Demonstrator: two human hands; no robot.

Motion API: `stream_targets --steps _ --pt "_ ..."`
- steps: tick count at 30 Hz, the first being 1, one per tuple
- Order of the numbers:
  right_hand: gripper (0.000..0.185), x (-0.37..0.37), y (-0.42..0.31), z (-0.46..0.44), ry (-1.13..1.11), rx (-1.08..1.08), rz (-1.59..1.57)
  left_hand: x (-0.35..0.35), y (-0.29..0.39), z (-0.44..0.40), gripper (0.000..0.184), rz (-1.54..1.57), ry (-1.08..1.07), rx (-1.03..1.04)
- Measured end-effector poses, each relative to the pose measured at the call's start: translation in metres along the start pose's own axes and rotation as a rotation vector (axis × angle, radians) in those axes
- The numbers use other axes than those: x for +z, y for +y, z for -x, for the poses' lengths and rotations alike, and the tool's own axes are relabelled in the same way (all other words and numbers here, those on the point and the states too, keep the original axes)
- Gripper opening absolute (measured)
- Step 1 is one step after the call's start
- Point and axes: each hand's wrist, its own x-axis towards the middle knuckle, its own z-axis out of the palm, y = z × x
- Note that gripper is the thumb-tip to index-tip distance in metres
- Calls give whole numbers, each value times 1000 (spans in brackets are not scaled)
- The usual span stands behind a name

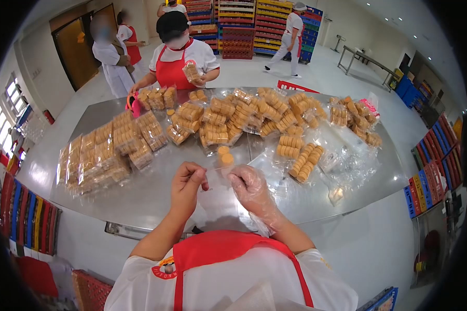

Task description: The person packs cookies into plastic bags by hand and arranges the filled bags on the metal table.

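Note:
My bare left hand (188, 185) and my right hand (253, 191), in a clear plastic glove, are both closed in a pinch above the near side of the steel table (207, 207). A thin, clear plastic bag (215, 179) stretches between them, hard to make out against the metal. Just beyond my fingers, a few loose round biscuits (224, 155) lie on the table. To the right of them are clear packs of biscuits in rows (306, 161).
Packed biscuits (101, 150) stand in rows at the left, with a heap of packs (233, 116) across the back. Loose plastic bags (342, 168) lie at the right. A co-worker (179, 62) opposite holds a pack. Stacked crates (236, 23) and other people are behind.

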Motion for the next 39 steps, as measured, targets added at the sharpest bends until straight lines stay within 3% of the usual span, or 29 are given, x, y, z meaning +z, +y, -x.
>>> stream_targets --steps 1,4,7,8,11,13,14,16,18,19,20,21,22,25,27,29,32,34,35,38,39 --pt "9 3 -4 2 27 39 -43 -2 3 -1 17 15 -3 13" --pt "10 10 -9 7 -186 239 -303 -4 8 3 23 -53 -96 -33" --pt "11 22 -19 4 -124 -41 93 -10 10 12 27 -44 -68 -158" --pt "14 23 -21 4 -118 53 163 -13 10 13 28 -50 -56 -169" --pt "18 15 -44 4 -352 374 -380 -19 5 12 28 40 -108 -172" --pt "20 22 -21 5 -26 208 -235 -19 0 14 25 249 -251 -147" --pt "21 25 -12 6 135 126 -162 -15 2 17 26 221 -368 -248" --pt "22 11 -32 -3 441 305 -524 -12 2 35 27 62 -560 -462" --pt "21 -11 -16 -2 574 238 -569 -24 -22 49 20 -154 -631 -593" --pt "19 -17 -10 -1 649 202 -441 -30 -28 54 16 -264 -668 -660" --pt "17 -22 -4 0 723 163 -309 -38 -30 58 7 -171 -577 -687" --pt "16 -26 3 1 795 126 -176 -45 -30 58 7 -261 -563 -639" --pt "24 -29 9 -5 915 -49 487 -52 -30 56 8 -349 -547 -591" --pt "29 -15 -26 4 670 -385 886 -43 -2 40 14 -815 -651 -311" --pt "29 5 -48 5 97 -413 569 -42 0 37 16 -944 -685 -37" --pt "22 21 -25 21 -401 -172 433 -35 21 31 13 -814 -439 -117" --pt "19 37 -7 27 -170 120 235 -37 22 21 11 -391 -130 -207" --pt "20 44 -9 28 -147 323 -30 -24 20 18 15 -97 86 -171" --pt "21 45 -11 29 -132 423 -164 -26 16 21 20 -38 91 -189" --pt "21 41 -23 31 -526 386 -643 -28 7 31 34 77 86 -232" --pt "21 42 -21 29 -446 335 -388 -21 11 34 38 77 78 -237"
